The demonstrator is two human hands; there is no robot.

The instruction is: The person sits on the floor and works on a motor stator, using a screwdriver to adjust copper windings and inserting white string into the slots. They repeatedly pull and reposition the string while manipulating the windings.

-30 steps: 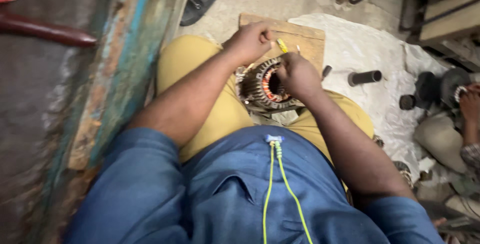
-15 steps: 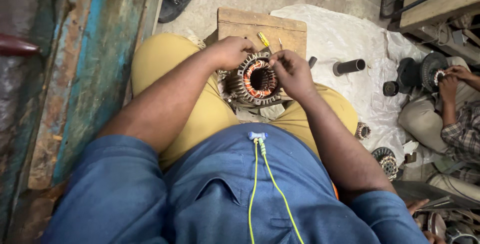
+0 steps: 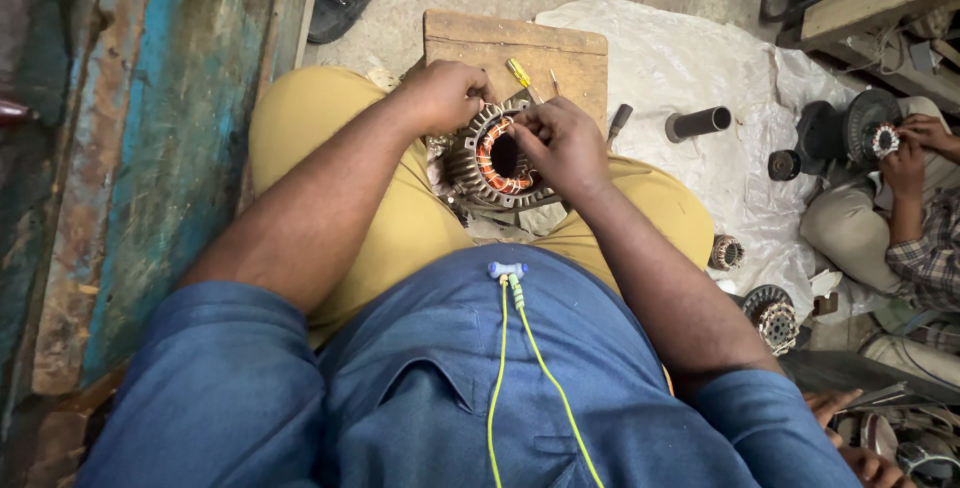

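The person wears a blue shirt [image 3: 420,388] with short sleeves and a chest pocket. Behind the hands, a yellow-green cord [image 3: 500,368] hangs on it. The trousers [image 3: 400,218] are mustard yellow.

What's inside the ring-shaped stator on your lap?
Copper-coloured windings line the inside of the stator around a dark open bore. The right hand pinches at the winding's upper edge and covers that side; the left hand hides the rim's upper left.
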